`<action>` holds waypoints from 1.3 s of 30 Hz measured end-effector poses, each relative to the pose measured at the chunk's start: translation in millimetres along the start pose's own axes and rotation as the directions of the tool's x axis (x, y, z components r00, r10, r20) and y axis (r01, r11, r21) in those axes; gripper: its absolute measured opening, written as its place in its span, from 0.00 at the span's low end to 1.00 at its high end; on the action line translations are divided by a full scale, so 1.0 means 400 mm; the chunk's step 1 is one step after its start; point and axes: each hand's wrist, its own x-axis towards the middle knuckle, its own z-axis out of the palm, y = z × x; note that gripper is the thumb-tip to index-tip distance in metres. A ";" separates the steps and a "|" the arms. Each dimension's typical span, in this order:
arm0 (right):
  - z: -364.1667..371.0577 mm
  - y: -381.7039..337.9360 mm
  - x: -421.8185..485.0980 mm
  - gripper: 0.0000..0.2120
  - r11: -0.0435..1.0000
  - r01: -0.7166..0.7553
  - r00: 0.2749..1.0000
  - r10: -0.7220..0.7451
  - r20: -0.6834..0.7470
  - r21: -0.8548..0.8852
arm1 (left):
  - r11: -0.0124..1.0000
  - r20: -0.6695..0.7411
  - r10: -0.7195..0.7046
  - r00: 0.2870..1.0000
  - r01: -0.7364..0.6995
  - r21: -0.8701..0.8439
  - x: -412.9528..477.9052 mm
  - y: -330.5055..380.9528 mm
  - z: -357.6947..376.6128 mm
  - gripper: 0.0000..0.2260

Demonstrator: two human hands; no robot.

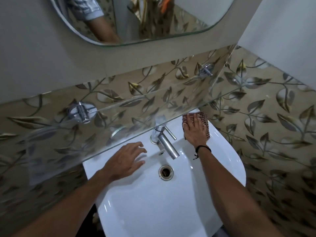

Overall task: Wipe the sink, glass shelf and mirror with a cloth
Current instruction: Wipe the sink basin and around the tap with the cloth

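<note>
So the white ceramic sink [222, 168] has a chrome single-lever faucet [166, 144] mounted on its back rim. Just right of the faucet, a red-and-white checked cloth [204, 118] lies flat on the rim's back corner, with the right hand [195, 130] spread flat on top of it. A round metal drain [166, 172] sits in the bowl just in front of the faucet. Above and behind the faucet there's a clear glass shelf [136, 100], with a chrome bracket [80, 112] far to its left.
</note>
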 end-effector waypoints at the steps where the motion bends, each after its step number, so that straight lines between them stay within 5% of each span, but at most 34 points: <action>1: 0.013 -0.022 -0.021 0.33 0.995 0.098 0.995 -0.099 -0.034 -0.027 | 1.000 0.006 0.000 1.000 0.000 0.007 0.004 -0.010 -0.005 0.15; 4: 0.049 -0.069 -0.095 0.27 0.932 0.354 0.926 -0.360 -0.113 -0.074 | 1.000 0.008 -0.002 1.000 0.002 0.004 0.018 -0.021 -0.018 0.16; 8: 0.033 -0.045 -0.089 0.30 0.952 0.304 0.952 -0.304 0.026 -0.021 | 0.999 0.030 0.000 1.000 0.001 -0.032 0.019 -0.027 -0.013 0.15; 12: 0.058 -0.081 -0.070 0.31 0.984 0.169 0.977 -0.160 -0.143 0.051 | 0.999 0.045 -0.012 0.999 0.014 -0.037 0.019 -0.040 -0.003 0.14; 18: 0.099 -0.061 -0.118 0.26 0.826 0.548 0.817 -0.563 -0.129 -0.135 | 0.999 0.044 0.048 0.998 -0.047 -0.024 0.023 -0.040 0.004 0.11; 22: 0.079 -0.099 -0.104 0.22 0.950 0.310 0.928 -0.294 -0.226 0.036 | 0.996 -0.002 0.082 0.997 -0.082 -0.026 0.031 -0.031 -0.003 0.09; 24: 0.098 -0.127 -0.112 0.24 0.956 0.280 0.909 -0.234 -0.344 0.089 | 0.996 0.002 0.084 0.996 -0.084 0.011 0.032 -0.032 -0.004 0.09; 31: 0.115 -0.092 -0.134 0.23 0.853 0.508 0.771 -0.513 -0.376 -0.121 | 0.999 0.054 0.030 0.998 -0.030 -0.015 0.023 -0.051 0.016 0.11; 35: 0.088 -0.083 -0.088 0.21 0.945 0.326 0.907 -0.324 -0.268 -0.036 | 1.000 0.089 -0.019 0.996 0.019 -0.006 0.019 -0.065 0.028 0.14; 39: 0.105 -0.061 -0.063 0.23 0.967 0.243 0.928 -0.256 -0.270 -0.080 | 0.999 0.113 -0.027 0.993 0.029 -0.020 0.020 -0.062 0.029 0.15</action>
